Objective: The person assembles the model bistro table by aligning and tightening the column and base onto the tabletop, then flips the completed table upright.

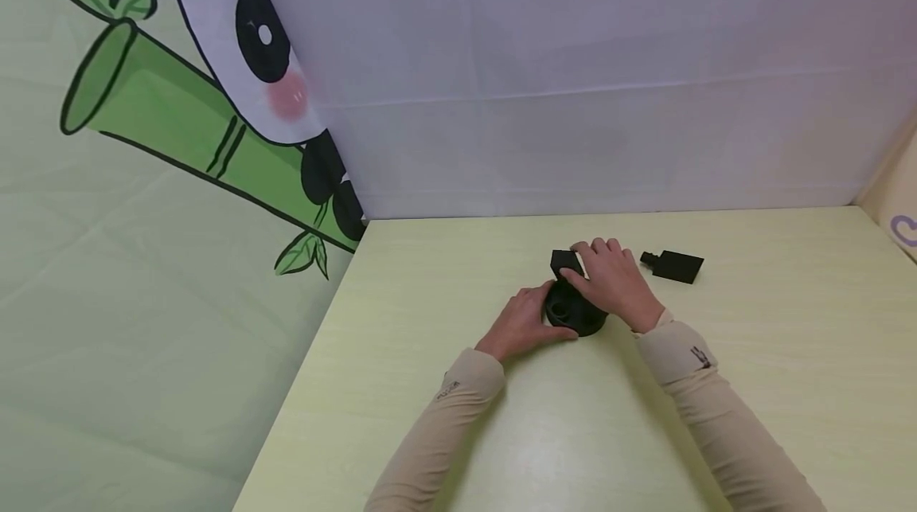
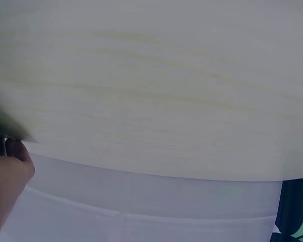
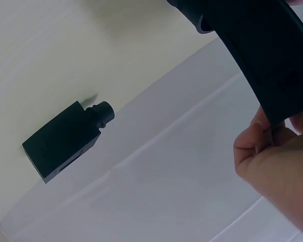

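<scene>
In the head view my left hand [image 1: 524, 326] holds a round black part [image 1: 575, 311] standing on the table, thumb at its near side and fingers along its left. My right hand [image 1: 614, 279] grips a black block-shaped part [image 1: 566, 261] just beyond it; whether the two parts are joined cannot be told. The right wrist view has the block-shaped part [image 3: 270, 60] large at upper right, with the right hand's fingers [image 3: 252, 138] at its end. At the left wrist view's edge my left hand [image 2: 12, 169] is only partly visible, and its hold is hidden there.
Right of the hands lies another black box-shaped piece [image 1: 677, 266] with a short round neck, also visible in the right wrist view. The pale wood table [image 1: 401, 297] ends at a white cloth [image 1: 573, 138] behind. A green printed cloth [image 1: 143, 297] hangs at left.
</scene>
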Action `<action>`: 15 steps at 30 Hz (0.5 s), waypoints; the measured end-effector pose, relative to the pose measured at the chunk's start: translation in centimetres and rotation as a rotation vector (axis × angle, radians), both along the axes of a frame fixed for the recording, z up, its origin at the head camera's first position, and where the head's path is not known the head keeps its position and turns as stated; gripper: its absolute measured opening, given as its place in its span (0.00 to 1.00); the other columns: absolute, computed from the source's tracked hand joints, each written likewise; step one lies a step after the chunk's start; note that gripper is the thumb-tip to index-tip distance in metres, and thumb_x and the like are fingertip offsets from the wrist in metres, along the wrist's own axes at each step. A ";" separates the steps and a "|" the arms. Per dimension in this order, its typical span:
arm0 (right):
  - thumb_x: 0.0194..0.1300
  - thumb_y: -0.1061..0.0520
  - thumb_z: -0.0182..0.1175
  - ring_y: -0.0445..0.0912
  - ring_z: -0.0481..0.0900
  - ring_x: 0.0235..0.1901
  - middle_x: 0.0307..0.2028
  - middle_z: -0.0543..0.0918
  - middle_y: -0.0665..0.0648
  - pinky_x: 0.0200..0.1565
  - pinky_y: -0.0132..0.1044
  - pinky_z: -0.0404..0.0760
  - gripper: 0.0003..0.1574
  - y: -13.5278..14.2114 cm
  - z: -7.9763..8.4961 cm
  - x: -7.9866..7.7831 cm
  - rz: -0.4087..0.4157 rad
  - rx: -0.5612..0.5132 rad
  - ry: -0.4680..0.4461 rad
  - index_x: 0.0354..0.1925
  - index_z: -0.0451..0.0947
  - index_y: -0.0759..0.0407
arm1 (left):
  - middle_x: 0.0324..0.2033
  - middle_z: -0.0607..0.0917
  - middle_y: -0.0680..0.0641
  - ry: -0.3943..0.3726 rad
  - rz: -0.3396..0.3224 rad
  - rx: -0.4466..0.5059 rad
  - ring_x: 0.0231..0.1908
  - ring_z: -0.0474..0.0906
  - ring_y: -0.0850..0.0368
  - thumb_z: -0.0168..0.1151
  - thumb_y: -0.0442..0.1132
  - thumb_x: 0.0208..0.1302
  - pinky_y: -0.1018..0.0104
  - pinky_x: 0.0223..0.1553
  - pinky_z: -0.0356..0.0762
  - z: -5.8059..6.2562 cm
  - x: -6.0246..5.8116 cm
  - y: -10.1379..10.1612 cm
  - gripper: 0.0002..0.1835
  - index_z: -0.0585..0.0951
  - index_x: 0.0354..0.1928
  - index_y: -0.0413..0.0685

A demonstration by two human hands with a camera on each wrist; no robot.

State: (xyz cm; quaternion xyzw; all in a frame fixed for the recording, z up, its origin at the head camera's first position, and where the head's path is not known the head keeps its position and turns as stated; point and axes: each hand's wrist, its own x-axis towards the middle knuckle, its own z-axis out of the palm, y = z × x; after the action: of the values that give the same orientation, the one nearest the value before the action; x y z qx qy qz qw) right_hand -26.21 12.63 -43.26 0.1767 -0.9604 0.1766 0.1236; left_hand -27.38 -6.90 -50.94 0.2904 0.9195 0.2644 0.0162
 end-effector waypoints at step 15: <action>0.73 0.42 0.63 0.67 0.74 0.42 0.39 0.79 0.70 0.43 0.61 0.73 0.30 0.0 -0.6 -0.3 -0.078 -0.039 0.045 0.48 0.78 0.70 | 0.58 0.82 0.50 -0.026 0.024 -0.035 0.60 0.76 0.54 0.76 0.64 0.57 0.61 0.63 0.71 0.2 0.2 0.1 0.46 0.71 0.72 0.49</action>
State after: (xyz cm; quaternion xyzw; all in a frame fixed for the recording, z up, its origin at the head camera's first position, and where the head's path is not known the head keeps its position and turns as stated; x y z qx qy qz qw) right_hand -26.48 12.65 -43.84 0.1407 -0.9599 0.1865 0.1553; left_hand -27.21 -6.82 -50.72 0.2755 0.9271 0.2523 0.0301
